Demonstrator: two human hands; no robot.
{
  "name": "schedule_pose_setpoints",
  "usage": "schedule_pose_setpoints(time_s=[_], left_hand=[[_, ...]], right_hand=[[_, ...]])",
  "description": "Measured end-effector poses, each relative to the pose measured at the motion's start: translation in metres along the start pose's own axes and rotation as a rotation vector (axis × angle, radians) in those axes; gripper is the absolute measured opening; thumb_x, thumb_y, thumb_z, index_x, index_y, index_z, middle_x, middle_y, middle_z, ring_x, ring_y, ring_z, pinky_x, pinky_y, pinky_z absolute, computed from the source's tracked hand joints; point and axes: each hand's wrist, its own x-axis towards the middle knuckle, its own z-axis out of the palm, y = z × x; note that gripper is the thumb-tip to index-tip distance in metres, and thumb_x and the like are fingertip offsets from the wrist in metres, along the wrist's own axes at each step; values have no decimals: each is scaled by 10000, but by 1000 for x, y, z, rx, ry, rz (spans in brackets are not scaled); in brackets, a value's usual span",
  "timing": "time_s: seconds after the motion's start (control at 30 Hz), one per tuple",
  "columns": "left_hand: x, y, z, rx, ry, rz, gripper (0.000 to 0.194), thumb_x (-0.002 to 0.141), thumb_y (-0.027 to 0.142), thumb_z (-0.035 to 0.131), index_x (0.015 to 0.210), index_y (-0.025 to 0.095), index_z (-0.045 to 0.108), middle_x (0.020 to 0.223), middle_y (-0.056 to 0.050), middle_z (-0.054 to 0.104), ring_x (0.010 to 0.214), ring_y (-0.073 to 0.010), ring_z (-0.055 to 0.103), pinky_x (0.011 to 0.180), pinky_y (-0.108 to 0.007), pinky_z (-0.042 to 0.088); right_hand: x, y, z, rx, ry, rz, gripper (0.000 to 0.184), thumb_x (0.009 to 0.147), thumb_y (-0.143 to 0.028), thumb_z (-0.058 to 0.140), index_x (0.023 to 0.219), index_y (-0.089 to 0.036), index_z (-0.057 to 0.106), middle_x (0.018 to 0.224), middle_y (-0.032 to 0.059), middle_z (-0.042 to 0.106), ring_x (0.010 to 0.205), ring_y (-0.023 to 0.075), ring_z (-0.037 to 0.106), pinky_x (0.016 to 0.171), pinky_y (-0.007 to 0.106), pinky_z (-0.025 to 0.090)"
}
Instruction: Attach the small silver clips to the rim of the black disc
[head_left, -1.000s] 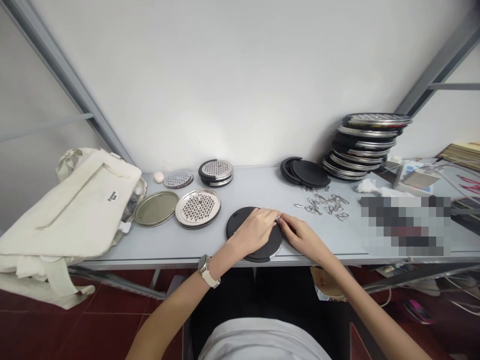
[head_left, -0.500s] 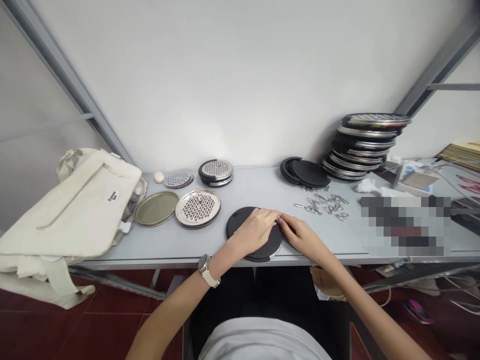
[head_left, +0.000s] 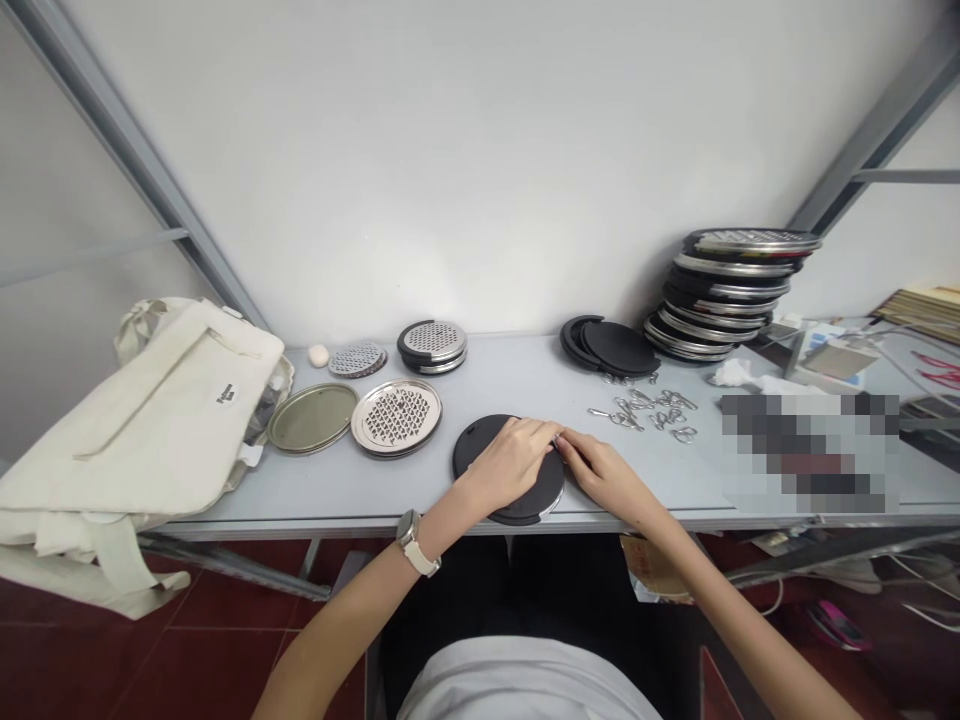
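A round black disc (head_left: 472, 450) with a shiny metal rim at its lower right lies flat near the table's front edge. My left hand (head_left: 514, 460) rests across it, fingers closed together and reaching to its upper right edge. There the fingertips of my right hand (head_left: 600, 475) pinch a small shiny metal piece, mostly hidden between the two hands. Loose small metal clips (head_left: 641, 408) lie to the right, beyond my right hand. Left of the disc sits a round metal grater plate (head_left: 397, 415), beside a plain round plate (head_left: 311, 418).
Behind are a small stack of graters (head_left: 433, 345), perforated plates (head_left: 356, 360) and black discs (head_left: 619, 347). A tall leaning stack of black-and-metal graters (head_left: 727, 295) stands back right. A cream bag (head_left: 150, 410) occupies the left end. White tissue (head_left: 735, 373) lies right.
Both hands stay at the disc's upper right edge, with hardly any finger movement. Nothing else on the table has moved.
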Motion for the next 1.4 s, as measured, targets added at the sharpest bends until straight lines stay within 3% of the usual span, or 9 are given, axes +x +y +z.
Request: schedule_pose_setpoints(time_s=[0.63,0.87,1.07,1.4], left_hand=[[0,0,0,-8,9,0,245,962,108,368,1161,158,503,1109,-78,619,1063,-203,568,944,-354,424],[0,0,-1,19,-6,-13,179,970,131,372,1062,152,524,1026,-66,619,978,-199,577,899,-340,433],[0,0,-1,4,5,-6,183,968,124,385,1096,153,513,1045,-59,615,1001,-185,568,911,-323,427],[0,0,0,-13,14,5,185,966,119,385,1093,152,515,1058,-67,613,1005,-196,568,919,-333,428]], right_hand=[[0,-2,-1,0,7,-2,294,976,-313,320,910,-208,586,864,83,681,843,240,637,782,339,467],[0,-4,-2,-7,-1,-3,281,986,-324,295,837,-220,509,781,52,632,732,212,593,700,309,435],[-1,-7,-4,14,-5,25,313,982,-360,301,759,-224,473,665,11,576,618,180,542,616,282,408],[-1,-4,-5,65,-17,38,311,988,-356,321,743,-211,445,644,-14,514,607,153,501,606,266,380]])
